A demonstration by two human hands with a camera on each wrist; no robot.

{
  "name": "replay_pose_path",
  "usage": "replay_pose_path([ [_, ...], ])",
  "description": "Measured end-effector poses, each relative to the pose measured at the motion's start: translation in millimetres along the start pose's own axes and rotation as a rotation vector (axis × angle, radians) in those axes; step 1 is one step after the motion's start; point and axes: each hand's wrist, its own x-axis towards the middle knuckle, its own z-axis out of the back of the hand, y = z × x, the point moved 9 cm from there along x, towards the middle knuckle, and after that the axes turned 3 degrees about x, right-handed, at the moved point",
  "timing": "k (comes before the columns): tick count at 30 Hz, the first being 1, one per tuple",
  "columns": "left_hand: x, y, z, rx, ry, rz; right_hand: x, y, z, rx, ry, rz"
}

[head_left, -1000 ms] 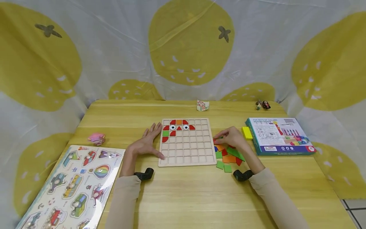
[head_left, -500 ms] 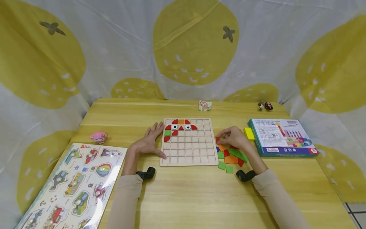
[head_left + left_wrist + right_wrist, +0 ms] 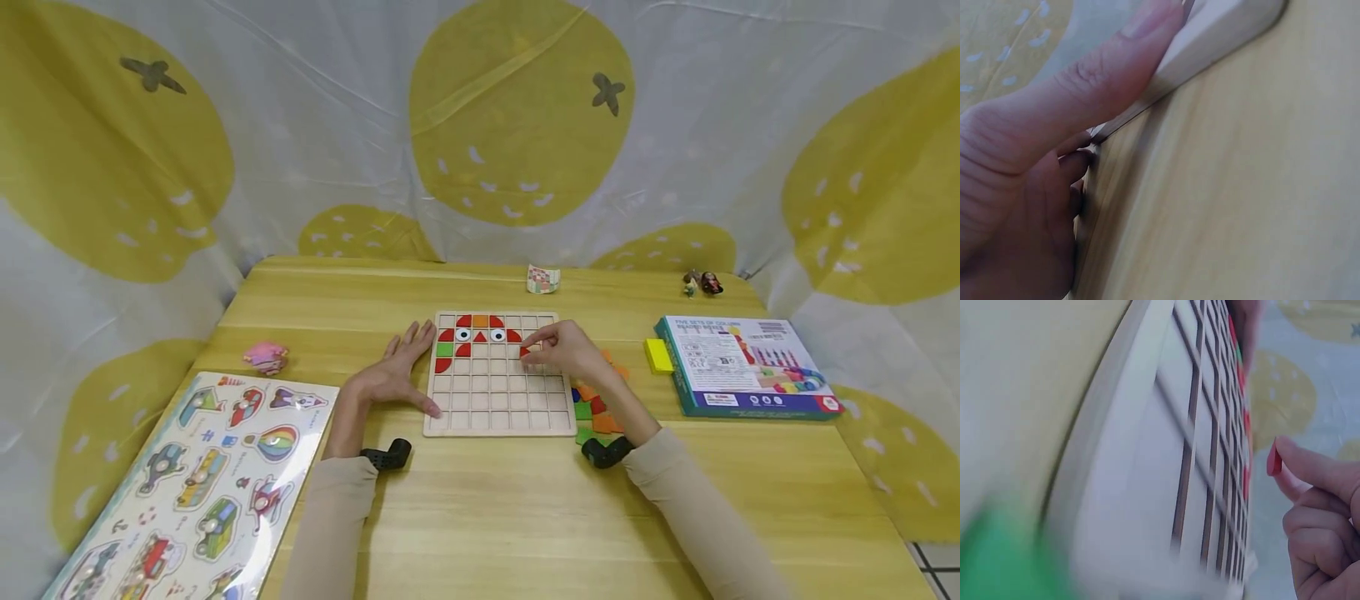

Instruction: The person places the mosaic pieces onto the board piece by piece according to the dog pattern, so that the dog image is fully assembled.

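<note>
A wooden grid board (image 3: 480,402) lies mid-table, its upper left part filled with red, orange and green tiles and two eye tiles (image 3: 497,335). My left hand (image 3: 390,379) is spread at its left side; in the left wrist view the thumb (image 3: 1094,78) rests on the frame and the other fingers lie along the edge. Over the board's right half, my right hand (image 3: 570,354) pinches a small red tile (image 3: 1274,459) between thumb and forefinger. In the right wrist view the tile is held apart from the grid. Its exact shape is hard to tell.
Loose tiles (image 3: 592,410) lie right of the board, partly under my right forearm. Farther right are a yellow block (image 3: 658,356) and a boxed toy set (image 3: 750,367). A picture puzzle (image 3: 217,475) and pink toy (image 3: 266,357) lie left; a pattern card (image 3: 543,279) and figurines (image 3: 701,284) sit behind.
My right hand has left the tile pile and moved left over the board with a red tile between its fingertips. My left hand has stayed at the board's left edge.
</note>
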Motion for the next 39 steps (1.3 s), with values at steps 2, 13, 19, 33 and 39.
replay_pose_path([
  [2,-0.1,-1.1,-0.4,-0.003,0.002,0.001,9.8,8.9,-14.5,0.010,-0.001,0.013],
  [13,-1.5,-0.5,0.5,-0.029,0.002,0.023,39.3,20.6,-40.8,-0.018,-0.071,0.023],
  [19,-2.0,-0.2,1.0,-0.032,0.001,0.023,41.8,19.6,-42.0,-0.026,-0.083,0.032],
  [33,-1.1,-0.8,0.0,-0.026,-0.003,0.015,38.3,18.2,-30.8,-0.051,-0.094,0.062],
  [39,-1.1,-1.3,-0.5,-0.022,0.002,0.012,36.3,16.0,-27.3,-0.049,-0.111,0.042],
])
